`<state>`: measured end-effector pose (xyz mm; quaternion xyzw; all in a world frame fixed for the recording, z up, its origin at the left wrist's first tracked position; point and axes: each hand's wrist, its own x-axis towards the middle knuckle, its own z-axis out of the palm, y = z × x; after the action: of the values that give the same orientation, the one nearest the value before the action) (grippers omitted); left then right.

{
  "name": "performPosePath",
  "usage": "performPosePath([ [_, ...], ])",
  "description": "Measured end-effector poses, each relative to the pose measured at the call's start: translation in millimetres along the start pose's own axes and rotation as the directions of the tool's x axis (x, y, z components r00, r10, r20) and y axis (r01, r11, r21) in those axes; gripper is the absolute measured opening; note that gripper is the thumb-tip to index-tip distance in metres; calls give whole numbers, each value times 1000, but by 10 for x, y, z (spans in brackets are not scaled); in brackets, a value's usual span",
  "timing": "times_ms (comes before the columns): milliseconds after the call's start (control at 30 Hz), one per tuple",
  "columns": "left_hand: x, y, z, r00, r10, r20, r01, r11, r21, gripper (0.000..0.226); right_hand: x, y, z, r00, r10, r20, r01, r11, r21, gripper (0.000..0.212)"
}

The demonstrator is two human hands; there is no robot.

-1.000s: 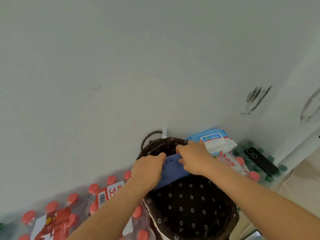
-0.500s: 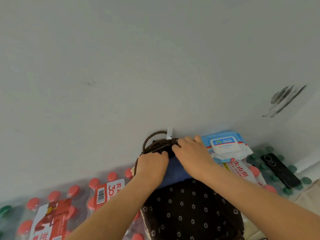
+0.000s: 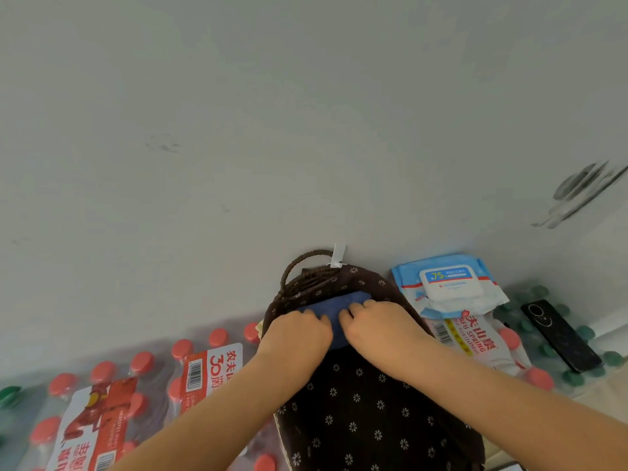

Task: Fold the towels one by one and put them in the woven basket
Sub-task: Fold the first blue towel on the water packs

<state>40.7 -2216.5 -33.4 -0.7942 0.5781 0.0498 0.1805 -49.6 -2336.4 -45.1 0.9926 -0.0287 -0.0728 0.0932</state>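
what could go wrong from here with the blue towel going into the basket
1. The left hand and the right hand both grip the blue towel at the far rim of the woven basket. Pushing it down there may bunch it and spoil the fold.
2. The loose flowered liner around the towel could get dragged down with it.
3. A hard push might shove the basket against the wet wipes pack beside it.
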Motion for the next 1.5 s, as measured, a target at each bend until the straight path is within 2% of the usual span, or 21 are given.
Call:
performPosePath([
  [33,20,9,-15,1000,7,-2,-7,1000,-2,27,-1,-24,-27,999,8,44,-9,1000,24,22],
  [133,58,-2,-17,1000,23,-16,-23,999,-26,29,-49,-29,-115,999,36,37,-37,999,20,26],
  [200,36,-29,-3,1000,8,-22,-9,999,-54,29,-74,16,-119,995,40,94,-49,995,91,31],
  [333,-82,-30,11,992,-11,-126,-2,995,-99,29,-110,126,-192,995,69,70,-87,948,306,39],
  [433,-140,-25,41,982,-34,-185,15,994,-105,20,-163,132,-190,995,96,-8,-86,923,376,31],
  [567,-166,-26,67,978,-48,-205,24,993,-115,16,-244,106,-175,990,100,-95,-62,938,342,29],
  [667,-204,-6,32,971,-47,-233,22,994,-108,18,-275,69,-164,993,70,-93,-44,965,257,32],
  [867,-195,76,17,994,-5,-112,4,1000,-14,32,-219,-63,41,990,66,127,-79,993,93,74],
  [967,-164,77,-37,995,-12,-103,11,1000,-14,30,-174,-85,-18,987,91,133,-107,988,114,63],
  [1100,-265,45,-86,986,-69,-152,54,993,-106,24,-192,-59,-190,980,185,67,-196,941,276,35],
  [1267,-528,-63,-60,955,-129,-266,53,960,-274,17,-267,-124,-391,965,259,40,-250,867,430,36],
  [1500,-1175,-326,-6,873,-250,-418,3,861,-508,26,-234,-515,-833,948,304,-95,-207,815,541,37],
])
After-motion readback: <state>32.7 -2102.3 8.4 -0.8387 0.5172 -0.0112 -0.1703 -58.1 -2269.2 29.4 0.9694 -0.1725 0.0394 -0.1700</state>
